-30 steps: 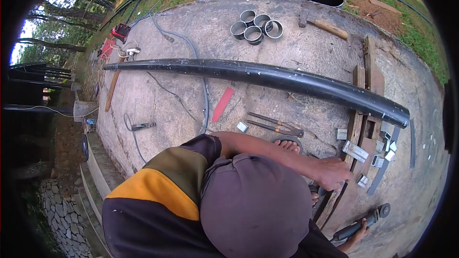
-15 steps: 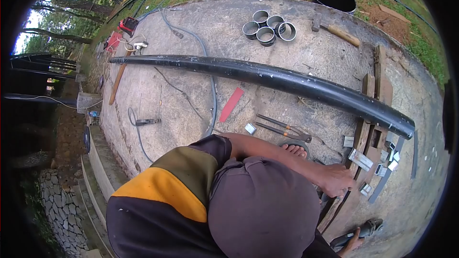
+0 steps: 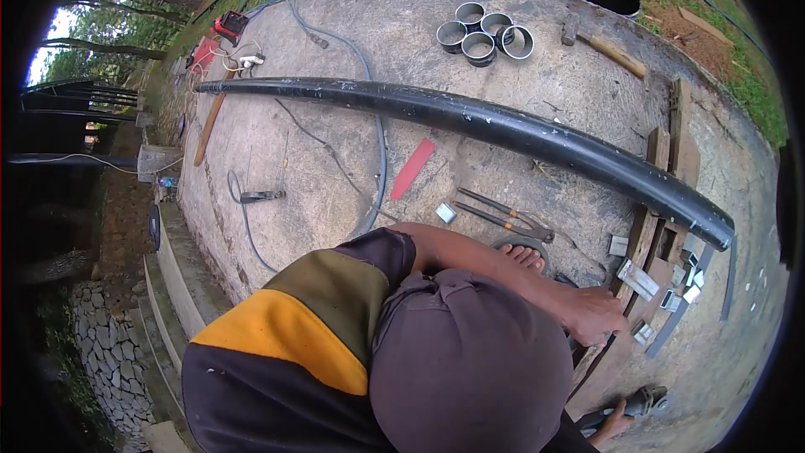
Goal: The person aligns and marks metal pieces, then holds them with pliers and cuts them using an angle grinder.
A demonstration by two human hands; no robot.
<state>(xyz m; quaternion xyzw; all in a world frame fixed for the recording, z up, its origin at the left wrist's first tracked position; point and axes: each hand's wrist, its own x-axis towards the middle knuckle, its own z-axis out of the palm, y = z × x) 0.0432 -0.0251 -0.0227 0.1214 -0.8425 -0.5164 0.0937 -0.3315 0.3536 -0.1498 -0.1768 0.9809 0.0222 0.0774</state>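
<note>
Black angle grinder (image 3: pixel 646 400): toward the right edge of the concrete slab (image 3: pixel 579 92), right hand (image 3: pixel 616 424) wrapped around its body. Left hand (image 3: pixel 594 316): curled at the timber plank (image 3: pixel 643 242); whether it pinches anything, cannot tell. Silvery metal piece (image 3: pixel 640 279): just beside.

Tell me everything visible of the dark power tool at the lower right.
The power tool resembles an angle grinder: dark body, greyish, seemingly metal head toward the picture's right. It slants over the concrete, its rear partly hidden. The right hand's grip closes on its body. Disc detail is too blurred to read; whether it touches the concrete or is running cannot be told.
</note>
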